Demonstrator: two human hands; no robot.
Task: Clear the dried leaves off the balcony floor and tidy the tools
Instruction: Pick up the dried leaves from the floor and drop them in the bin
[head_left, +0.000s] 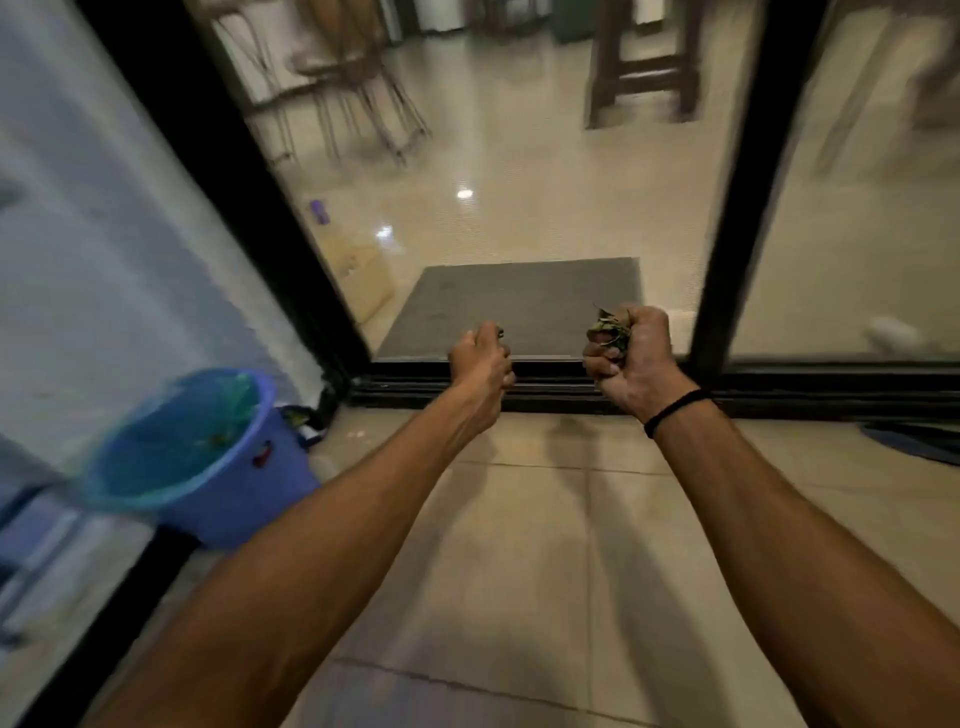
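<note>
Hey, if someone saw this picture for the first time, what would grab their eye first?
The right hand, mid-frame near the door track, clutches a wad of dried leaves. The left hand beside it is curled too, though whether it holds anything is unclear. At lower left stands a blue bucket.
</note>
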